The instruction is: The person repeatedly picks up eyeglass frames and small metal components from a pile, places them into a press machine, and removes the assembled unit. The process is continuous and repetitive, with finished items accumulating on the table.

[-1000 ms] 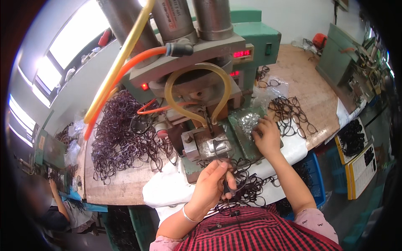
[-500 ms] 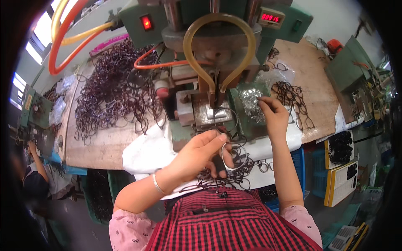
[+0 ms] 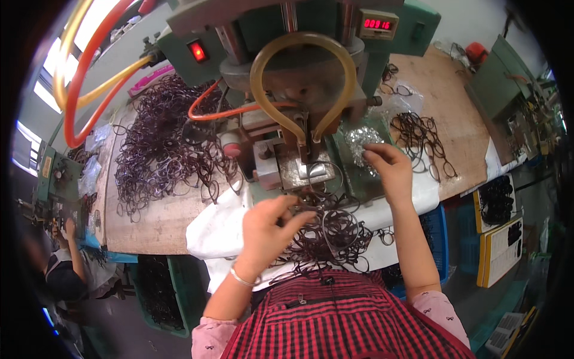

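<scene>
My left hand (image 3: pixel 267 230) is just in front of the press, thumb and index finger apart, with nothing visibly gripped. By its fingertips a dark eyeglass frame (image 3: pixel 341 230) lies over a pile of similar frames (image 3: pixel 314 246) at the table's front edge. Another thin rim (image 3: pixel 342 173) rests at the metal die block (image 3: pixel 315 170) under the press head. My right hand (image 3: pixel 391 170) has thumb and index finger pinched together at a heap of tiny shiny metal pieces (image 3: pixel 362 140). What sits between those fingertips is too small to make out.
The green press (image 3: pixel 299 78), with a looped yellow hose (image 3: pixel 257 72), stands straight ahead. A large heap of dark frames (image 3: pixel 161 137) covers the left table, and a smaller bunch (image 3: pixel 418 140) lies right. Blue (image 3: pixel 443 239) and green (image 3: pixel 179 293) crates stand below. A co-worker (image 3: pixel 66 269) sits far left.
My left hand has let go of the eyeglass frame and drawn back to the left, fingers spreading. My right hand stays pinched at the metal pieces. The counter's reading has changed.
</scene>
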The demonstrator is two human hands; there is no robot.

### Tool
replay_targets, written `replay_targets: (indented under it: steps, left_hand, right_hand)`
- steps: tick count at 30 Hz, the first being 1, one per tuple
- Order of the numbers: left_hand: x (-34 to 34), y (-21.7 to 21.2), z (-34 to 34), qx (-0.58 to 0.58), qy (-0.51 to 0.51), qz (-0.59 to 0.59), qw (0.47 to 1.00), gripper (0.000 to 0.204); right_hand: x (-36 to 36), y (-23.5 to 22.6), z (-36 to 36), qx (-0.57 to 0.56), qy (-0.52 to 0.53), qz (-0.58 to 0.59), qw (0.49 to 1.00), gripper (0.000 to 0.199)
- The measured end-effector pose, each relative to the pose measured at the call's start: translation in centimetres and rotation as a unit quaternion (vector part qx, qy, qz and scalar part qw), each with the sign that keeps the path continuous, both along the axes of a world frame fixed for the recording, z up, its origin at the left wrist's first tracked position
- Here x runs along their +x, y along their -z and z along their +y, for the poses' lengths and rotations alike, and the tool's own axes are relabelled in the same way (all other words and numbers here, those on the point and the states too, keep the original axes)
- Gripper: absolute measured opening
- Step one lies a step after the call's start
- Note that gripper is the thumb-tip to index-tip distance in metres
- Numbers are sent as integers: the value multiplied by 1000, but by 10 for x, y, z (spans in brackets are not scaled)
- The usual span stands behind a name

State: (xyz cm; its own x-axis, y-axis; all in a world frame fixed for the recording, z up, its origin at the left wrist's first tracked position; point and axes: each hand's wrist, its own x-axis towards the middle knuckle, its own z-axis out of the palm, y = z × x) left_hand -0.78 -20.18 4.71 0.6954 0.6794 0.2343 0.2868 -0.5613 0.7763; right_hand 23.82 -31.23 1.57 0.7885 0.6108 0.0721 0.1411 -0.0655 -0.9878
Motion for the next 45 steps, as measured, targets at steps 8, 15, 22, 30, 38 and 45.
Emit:
replay_targets:
  steps: [8, 15, 22, 30, 38, 45]
  left_hand:
    - [9, -57, 22, -263, 189, 145, 935, 19]
    - [7, -87, 10, -226, 667, -136, 697, 20]
    - [-24, -68, 29, -41, 40, -361, 931, 21]
    - [21, -67, 64, 195, -68, -373, 905, 20]
    - [16, -74, 56, 154, -60, -328, 930, 20]
    - [1, -36, 29, 19, -29, -385, 922, 17]
  right_hand:
    - [-29, -41, -23, 14, -50, -122, 991, 14]
    - [-40, -66, 43, 44, -160, -75, 983, 34]
    - [-55, -51, 45, 144, -149, -9, 978, 52]
    - [-76, -49, 53, 212, -159, 145, 953, 61]
    - [-81, -53, 48, 170, -98, 40, 980, 50]
    - [-70, -48, 51, 135, -97, -78, 983, 55]
